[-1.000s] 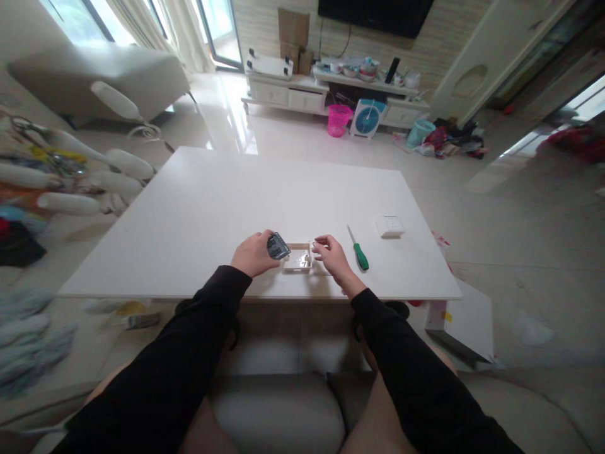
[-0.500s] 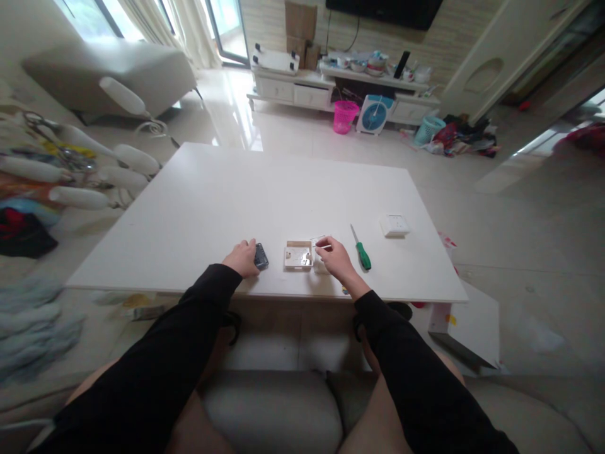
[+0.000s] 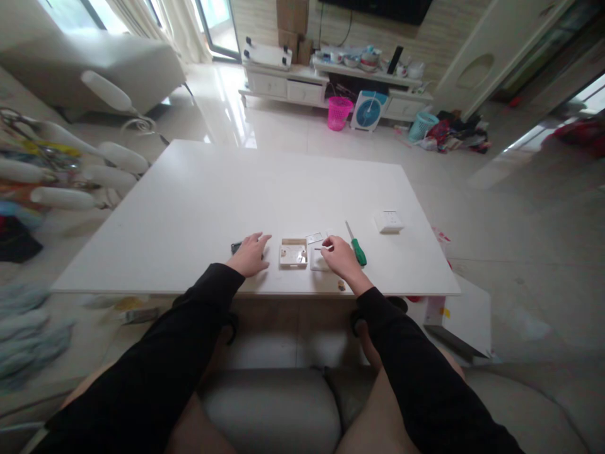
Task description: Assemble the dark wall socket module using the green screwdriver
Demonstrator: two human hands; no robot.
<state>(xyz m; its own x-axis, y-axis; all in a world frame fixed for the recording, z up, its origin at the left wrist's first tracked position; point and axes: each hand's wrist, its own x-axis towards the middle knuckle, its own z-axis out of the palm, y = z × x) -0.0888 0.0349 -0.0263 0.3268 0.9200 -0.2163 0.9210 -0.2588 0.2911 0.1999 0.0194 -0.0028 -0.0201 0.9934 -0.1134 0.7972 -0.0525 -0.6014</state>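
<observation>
A cream square mounting box (image 3: 293,252) lies on the white table (image 3: 212,202) near its front edge. My left hand (image 3: 252,255) rests flat and open just left of the box, over a small dark part (image 3: 236,247) that peeks out at its far side. My right hand (image 3: 341,256) is closed in a pinch on a thin white screw-like piece (image 3: 323,248), just right of the box. Small flat white plates (image 3: 314,238) lie between the box and that hand. A green-handled screwdriver (image 3: 357,248) lies beside my right hand.
A white wall switch (image 3: 389,221) sits toward the table's right edge. Beyond the table are a pink bin (image 3: 337,113), a blue fan (image 3: 367,115) and a low TV cabinet (image 3: 302,88). Clutter and white chair legs stand at the left.
My left hand carried the dark part away from the box, set it down on the table to the left and flattened over it. My right hand stayed by the box, pinching.
</observation>
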